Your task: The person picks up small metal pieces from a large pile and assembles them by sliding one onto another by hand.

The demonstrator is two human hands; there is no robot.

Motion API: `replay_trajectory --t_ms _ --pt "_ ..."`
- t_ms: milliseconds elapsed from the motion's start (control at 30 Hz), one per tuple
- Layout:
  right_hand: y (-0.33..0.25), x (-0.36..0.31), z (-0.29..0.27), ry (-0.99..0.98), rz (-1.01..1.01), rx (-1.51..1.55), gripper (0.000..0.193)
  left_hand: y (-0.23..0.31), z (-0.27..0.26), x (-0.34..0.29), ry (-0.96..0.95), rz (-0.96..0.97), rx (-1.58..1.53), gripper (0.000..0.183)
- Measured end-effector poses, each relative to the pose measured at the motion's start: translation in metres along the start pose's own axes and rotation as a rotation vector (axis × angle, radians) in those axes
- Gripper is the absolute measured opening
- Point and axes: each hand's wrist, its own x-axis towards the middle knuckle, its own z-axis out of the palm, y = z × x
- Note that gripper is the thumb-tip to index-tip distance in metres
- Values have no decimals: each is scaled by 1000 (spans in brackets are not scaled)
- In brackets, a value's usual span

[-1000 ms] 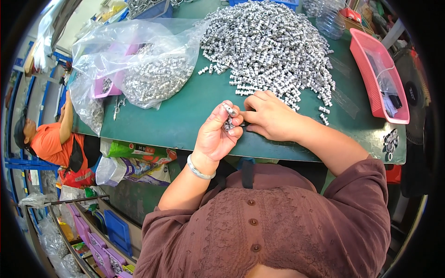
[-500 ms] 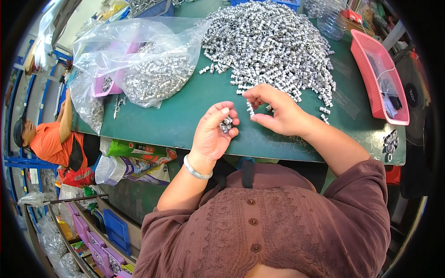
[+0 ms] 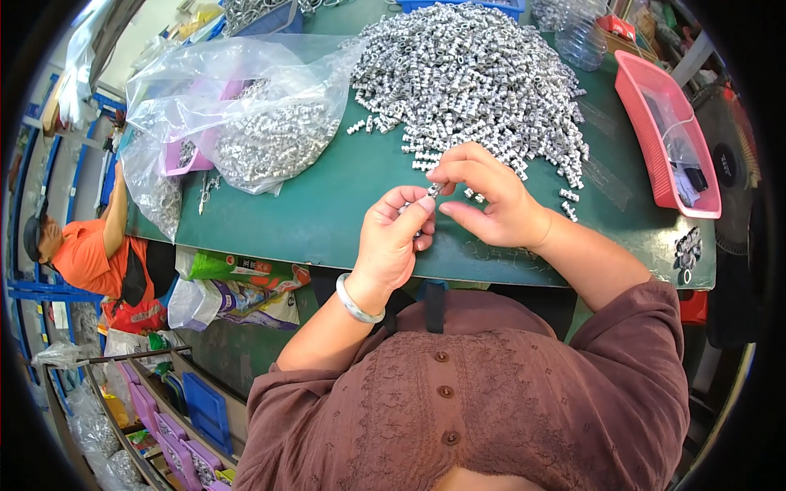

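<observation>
Small silvery ribbed metal parts sit in my left hand [image 3: 395,237], whose fingers curl round them and mostly hide them. One small metal part [image 3: 435,190] shows at its thumb tip, where my right hand [image 3: 495,200] meets it with bent fingers. The right thumb is curved toward the same spot, a little below the fingertips. Just beyond both hands lies a large heap of similar metal parts [image 3: 467,78] on the green table [image 3: 319,221]. A few loose ones lie at the heap's near edge, partly behind my right hand.
Left of the heap lies a clear plastic bag [image 3: 278,139] of metal parts, over a purple bin [image 3: 190,154]. A pink basket [image 3: 667,139] stands at the right edge, dark rings [image 3: 688,250] near the corner. A person in orange [image 3: 90,254] is at the far left.
My left hand has moved up and right to meet the right hand. The metal part at the right fingertips is now against the left thumb.
</observation>
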Motion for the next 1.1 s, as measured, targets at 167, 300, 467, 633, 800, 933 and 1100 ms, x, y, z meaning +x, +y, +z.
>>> replay_trajectory --t_ms 167,300,467,633,800,933,1100 --pt "8 -4 -1 -23 120 167 32 -6 0 0 39 268 258 8" --pt "13 -7 7 35 213 317 29 -8 -6 4 8 758 795 9" --pt "12 -9 6 43 363 541 29 -1 4 3 71 859 905 11" --pt "11 -9 6 27 440 633 29 1 2 5 51 1057 1009 9" --pt "10 -9 2 11 449 625 29 -2 -3 4 38 635 628 9" --pt "8 -8 2 9 425 616 30 -2 -9 6 -30 285 137 10" --pt "7 -8 0 21 444 618 31 -1 -12 7 -102 217 -19 10"
